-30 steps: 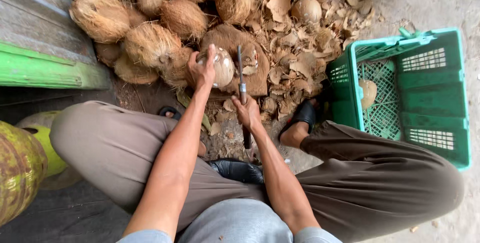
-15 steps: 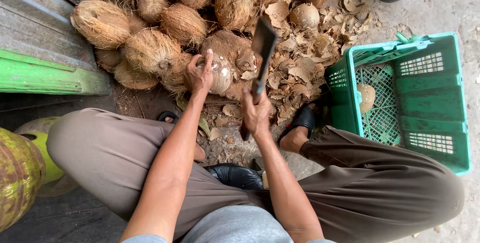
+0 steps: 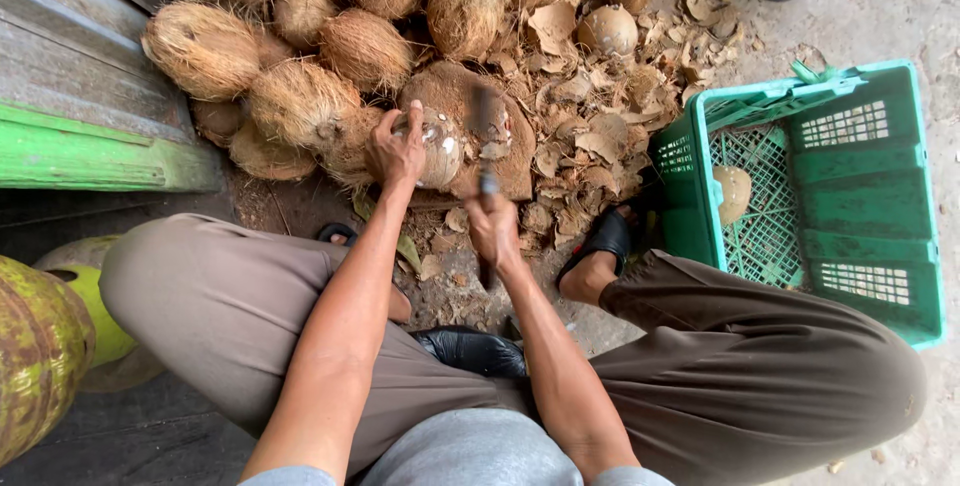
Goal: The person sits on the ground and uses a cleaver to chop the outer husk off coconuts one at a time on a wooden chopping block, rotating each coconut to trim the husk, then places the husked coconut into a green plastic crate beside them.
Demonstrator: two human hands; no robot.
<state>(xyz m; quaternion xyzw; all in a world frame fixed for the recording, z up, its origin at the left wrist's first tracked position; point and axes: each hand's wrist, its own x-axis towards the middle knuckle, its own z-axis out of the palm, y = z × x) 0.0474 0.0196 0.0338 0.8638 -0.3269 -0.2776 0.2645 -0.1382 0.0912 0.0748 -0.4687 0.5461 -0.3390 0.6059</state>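
Note:
My left hand (image 3: 397, 150) grips a pale, partly peeled coconut (image 3: 438, 146) and holds it on a round wooden chopping block (image 3: 515, 161). My right hand (image 3: 494, 229) is closed around the handle of a cleaver (image 3: 485, 126), whose blurred blade is down beside the coconut. I sit with knees spread, both forearms reaching forward over the block.
A pile of brown husked coconuts (image 3: 300, 96) lies beyond the block, with shell chips (image 3: 600, 136) scattered to its right. A green plastic crate (image 3: 900, 186) holding one peeled coconut (image 3: 734, 192) stands at the right. A green wooden ledge (image 3: 90, 161) is at the left.
The cleaver was raised high half a second ago and has now swung down onto the coconut. My left hand kept the coconut on the block.

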